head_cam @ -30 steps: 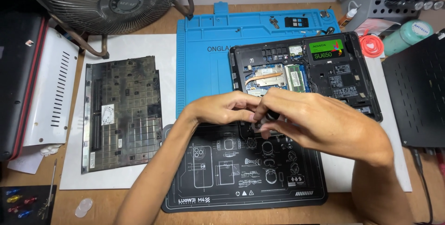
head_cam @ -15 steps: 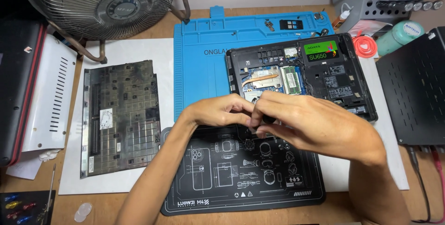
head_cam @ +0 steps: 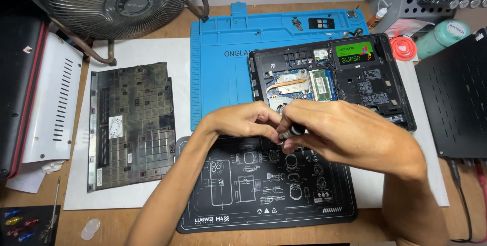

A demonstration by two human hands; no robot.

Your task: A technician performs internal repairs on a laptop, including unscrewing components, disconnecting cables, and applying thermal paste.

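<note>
An opened black laptop lies on a blue work mat, its circuit board, copper heat pipe and green-labelled drive exposed. Both hands meet over its near left corner. My right hand grips a small dark cylindrical tool, probably a screwdriver handle. My left hand pinches the tool's front end with its fingertips. What lies under the fingers is hidden.
The removed bottom cover lies inside-up at left on white paper. A black printed mat sits in front. A metal fan stands at back left, a white-and-black case far left, a black panel right, bottles and a tool rack at back right.
The hands stay together over the laptop's near corner with only slight finger movement. The view has shifted a little.
</note>
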